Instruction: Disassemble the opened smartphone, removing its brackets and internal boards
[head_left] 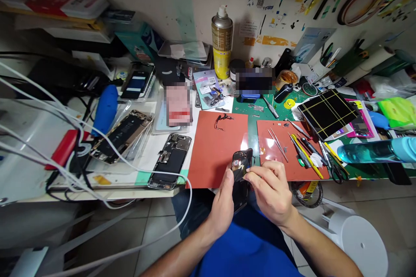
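Observation:
My left hand (223, 207) grips a dark phone (242, 165) by its left edge, holding it above my lap at the front edge of the desk. My right hand (271, 190) is curled over the phone's right side, its fingertips pinched on a thin film or part near the camera area; what they pinch is too small to name. A red work mat (211, 151) lies just beyond the phone, with a small flex cable (222, 120) on it. A clear plastic film (260, 143) lies across the gap to a second red mat (279, 132).
Two opened phones (171, 161) (121, 135) lie at left among white cables (97, 147). Tweezers and screwdrivers (303, 147) lie at right beside a black panel (326, 112). A spray can (222, 43) stands at the back. A blue bottle (373, 150) and a white stool (360, 238) sit at right.

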`<move>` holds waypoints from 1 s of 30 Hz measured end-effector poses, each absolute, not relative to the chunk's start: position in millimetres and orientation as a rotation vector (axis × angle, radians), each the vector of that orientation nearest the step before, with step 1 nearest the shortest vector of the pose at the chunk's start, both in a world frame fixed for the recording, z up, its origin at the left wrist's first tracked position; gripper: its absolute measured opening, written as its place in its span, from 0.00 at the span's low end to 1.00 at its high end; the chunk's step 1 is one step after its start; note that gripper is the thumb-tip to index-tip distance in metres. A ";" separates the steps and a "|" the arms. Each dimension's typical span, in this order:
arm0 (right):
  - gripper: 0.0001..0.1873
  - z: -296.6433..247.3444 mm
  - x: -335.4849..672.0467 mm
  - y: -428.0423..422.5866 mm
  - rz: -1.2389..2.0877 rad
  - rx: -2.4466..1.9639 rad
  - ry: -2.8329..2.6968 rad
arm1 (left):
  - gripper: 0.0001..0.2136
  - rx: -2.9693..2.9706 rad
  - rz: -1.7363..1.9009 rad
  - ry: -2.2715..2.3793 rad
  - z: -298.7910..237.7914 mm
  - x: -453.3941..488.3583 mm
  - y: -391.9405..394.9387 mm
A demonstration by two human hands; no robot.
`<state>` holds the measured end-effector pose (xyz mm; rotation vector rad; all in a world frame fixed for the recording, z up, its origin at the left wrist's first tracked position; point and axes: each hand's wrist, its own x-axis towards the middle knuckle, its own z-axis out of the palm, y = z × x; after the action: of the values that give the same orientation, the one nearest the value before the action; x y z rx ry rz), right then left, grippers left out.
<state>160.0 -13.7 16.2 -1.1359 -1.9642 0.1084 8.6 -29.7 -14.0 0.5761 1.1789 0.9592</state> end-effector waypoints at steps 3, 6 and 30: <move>0.16 15.4 151.8 -19.1 0.057 -1.152 -1.935 | 0.34 0.564 0.977 1.218 -15.4 9.3 -30.0; 0.17 14.9 150.5 -21.1 0.030 -1.131 -1.927 | 0.37 0.534 1.001 1.211 -13.2 8.0 -29.0; 0.18 8.4 140.2 -34.3 -0.162 -1.167 -1.942 | 0.31 0.634 1.131 1.213 -27.7 11.9 -38.2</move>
<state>140.2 -34.3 8.4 -1.1671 -1.9417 -0.1615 11.9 -38.2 -27.7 0.6345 1.2132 1.1311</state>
